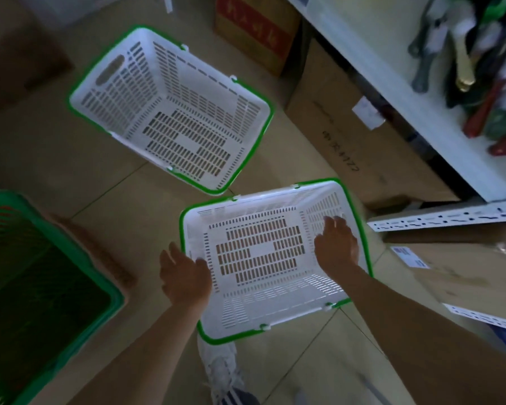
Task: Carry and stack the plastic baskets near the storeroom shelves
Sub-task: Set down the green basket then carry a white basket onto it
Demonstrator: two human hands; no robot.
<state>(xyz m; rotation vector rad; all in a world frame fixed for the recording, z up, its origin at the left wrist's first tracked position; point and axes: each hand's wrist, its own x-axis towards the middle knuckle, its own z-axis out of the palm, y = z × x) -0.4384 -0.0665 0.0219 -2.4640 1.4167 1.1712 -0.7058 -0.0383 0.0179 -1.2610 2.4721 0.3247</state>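
Note:
Two white plastic baskets with green rims are in view, both with slotted walls and floors. The near basket [263, 249] hangs above the tiled floor between my hands. My left hand [184, 276] grips its left end wall, thumb inside. My right hand [336, 244] grips its right end wall from inside. The far basket [173, 112] rests on the floor further away, up and to the left, its near corner almost meeting the near basket's far rim. Both baskets hold nothing.
A green crate [41, 287] stands at the left edge. Cardboard boxes [348, 135] line the floor under a white shelf [392, 68] holding tools at the right. More boxes [465, 276] and a slotted rail [444, 219] lie at the right. My shoe [222, 372] is below the basket.

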